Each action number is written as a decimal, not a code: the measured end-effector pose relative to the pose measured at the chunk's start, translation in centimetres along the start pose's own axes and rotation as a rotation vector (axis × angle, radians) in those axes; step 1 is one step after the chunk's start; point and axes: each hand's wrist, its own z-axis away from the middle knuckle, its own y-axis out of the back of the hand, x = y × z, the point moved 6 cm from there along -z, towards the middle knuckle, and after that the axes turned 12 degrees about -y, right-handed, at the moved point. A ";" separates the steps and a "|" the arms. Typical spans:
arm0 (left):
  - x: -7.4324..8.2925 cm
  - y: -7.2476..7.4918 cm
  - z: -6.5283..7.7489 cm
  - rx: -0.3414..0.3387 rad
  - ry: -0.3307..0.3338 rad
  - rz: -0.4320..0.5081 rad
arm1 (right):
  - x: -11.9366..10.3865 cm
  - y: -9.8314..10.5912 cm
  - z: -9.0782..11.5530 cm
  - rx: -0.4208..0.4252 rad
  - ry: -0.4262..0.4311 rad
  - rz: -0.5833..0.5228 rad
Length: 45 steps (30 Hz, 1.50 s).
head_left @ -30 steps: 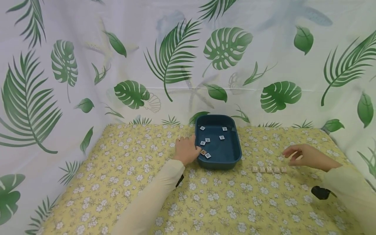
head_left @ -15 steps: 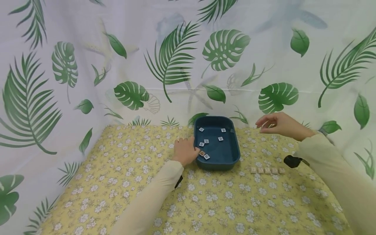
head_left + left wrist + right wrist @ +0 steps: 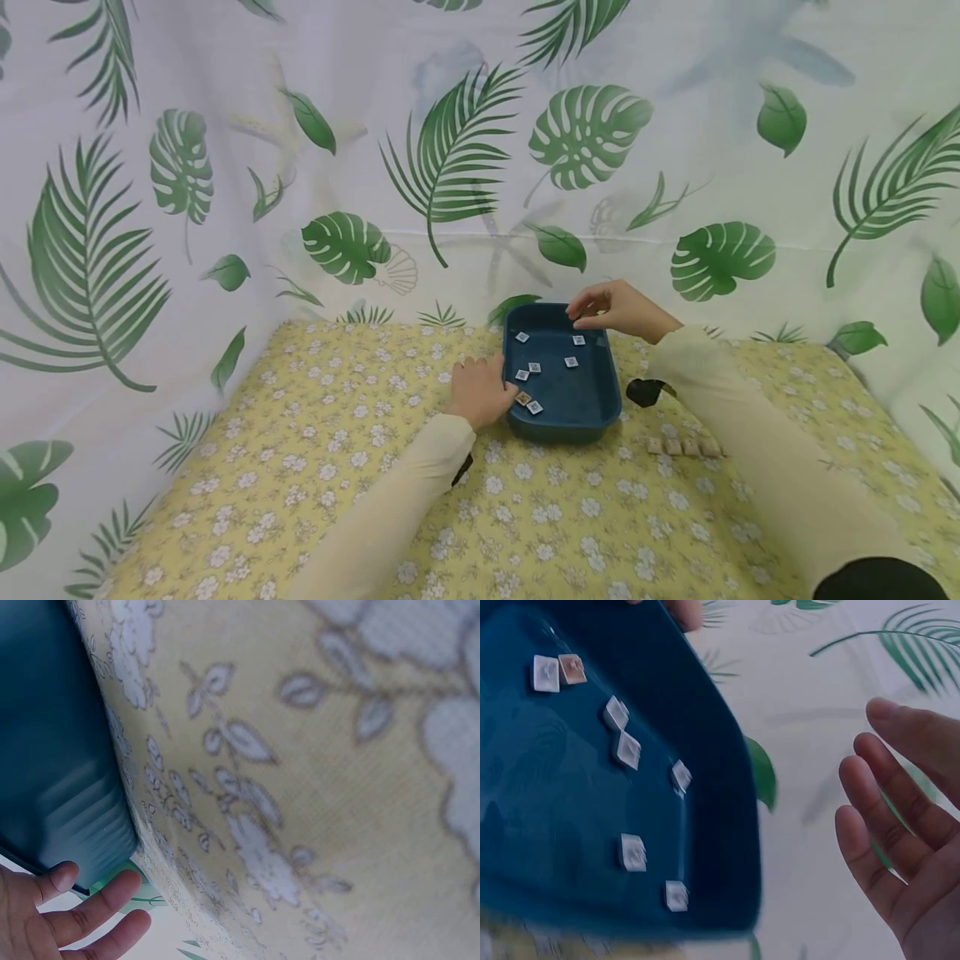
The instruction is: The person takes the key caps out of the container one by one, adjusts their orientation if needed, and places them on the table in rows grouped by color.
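Tray [image 3: 576,398]: on the desk [image 3: 300,467], far rim near the curtain [image 3: 465,250]; seven tiles [image 3: 571,362] inside.
Left hand [image 3: 477,390]: pinches the tray's left rim, as before.
Right hand [image 3: 621,308]: now at the far right corner, earlier right of the tray; relaxed, holding nothing.
Room: widest left; tile row [image 3: 672,447] lies right.
Right wrist view: shows separated fingertips.

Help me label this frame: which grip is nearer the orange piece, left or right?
Left. The left grip holds the left rim of the tray, close beside the orange piece; the right grip is by the tray's far right corner, farther off.
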 end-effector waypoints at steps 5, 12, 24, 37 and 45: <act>0.0 0.2 0.0 0.000 0.008 -0.001 | 0.1 -2.9 -1.9 -0.051 0.038 -0.062; 0.0 0.1 -0.1 -0.001 0.004 -0.004 | 1.1 -7.0 -3.4 -0.169 0.082 -0.071; -0.2 0.3 0.0 0.026 -0.016 -0.041 | 0.7 -9.7 -4.9 -0.299 0.068 -0.018; -0.4 -0.1 0.1 0.039 -0.015 -0.001 | 1.4 -12.8 -5.8 -0.490 0.000 0.076; -0.4 0.1 0.2 0.023 -0.023 0.023 | 2.0 -13.8 -6.2 -0.519 0.026 0.098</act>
